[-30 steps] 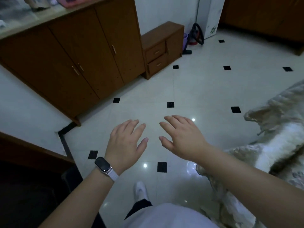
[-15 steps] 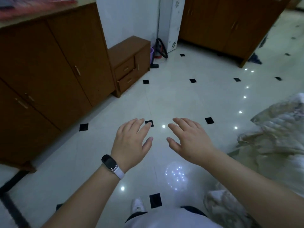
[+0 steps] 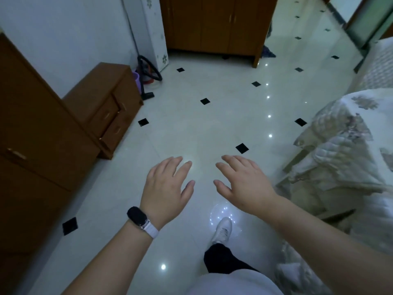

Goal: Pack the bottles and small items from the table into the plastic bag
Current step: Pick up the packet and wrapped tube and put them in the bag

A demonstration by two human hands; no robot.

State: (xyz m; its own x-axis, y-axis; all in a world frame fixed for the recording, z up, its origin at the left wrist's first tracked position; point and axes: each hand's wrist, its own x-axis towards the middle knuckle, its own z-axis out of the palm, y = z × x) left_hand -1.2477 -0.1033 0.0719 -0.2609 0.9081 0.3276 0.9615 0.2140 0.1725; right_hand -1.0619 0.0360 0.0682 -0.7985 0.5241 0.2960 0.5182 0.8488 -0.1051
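Observation:
No bottles, small items, table or plastic bag appear in the head view. My left hand [image 3: 167,188] is held out palm down over the tiled floor, fingers apart and empty, with a dark watch on a white strap at the wrist. My right hand [image 3: 242,184] hovers beside it, a short gap between them, also spread and holding nothing. Below the hands, one foot in a white shoe [image 3: 222,229] is stepping forward on the floor.
Brown cabinets [image 3: 32,145] and a low drawer unit [image 3: 106,107] line the left wall. A wooden wardrobe [image 3: 214,24] stands at the far end beside a white appliance [image 3: 153,30]. A bed with a patterned quilt [image 3: 344,158] fills the right. Glossy white floor [image 3: 202,124] runs between them.
The view has swung to the right and moved forward along the room; the cabinets slid left and the far wardrobe came into view. Both hands stay outstretched and empty.

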